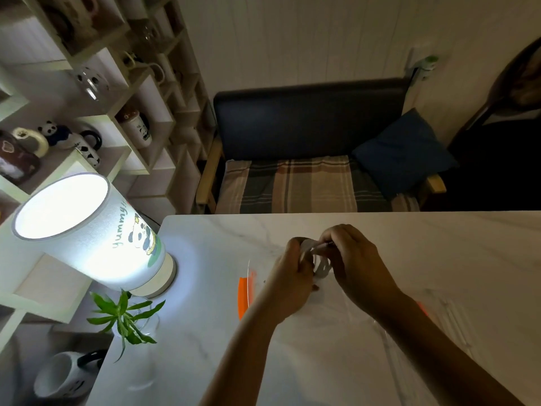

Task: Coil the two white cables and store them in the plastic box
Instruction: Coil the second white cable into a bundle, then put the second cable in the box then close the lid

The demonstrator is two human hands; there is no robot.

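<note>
— How are the hands sitting?

— Both are reaching out over the marble table point(336, 361). The left hand point(294, 276) and right hand point(355, 259) are meeting, fingers curled shut around a coiled white cable point(320, 266) — the loops are hanging just below the fingertips.

— And the plastic box?

— The clear plastic box point(248, 288), with orange clips, is lying just beneath the left wrist, partly hidden by both forearms.

— Anything nearby?

— A glowing panda lamp point(87, 230) and a small green plant point(126, 317) are standing well left of the fingers.

Dim room; glaring lamp point(87, 230) lights the scene, edges warped.
</note>
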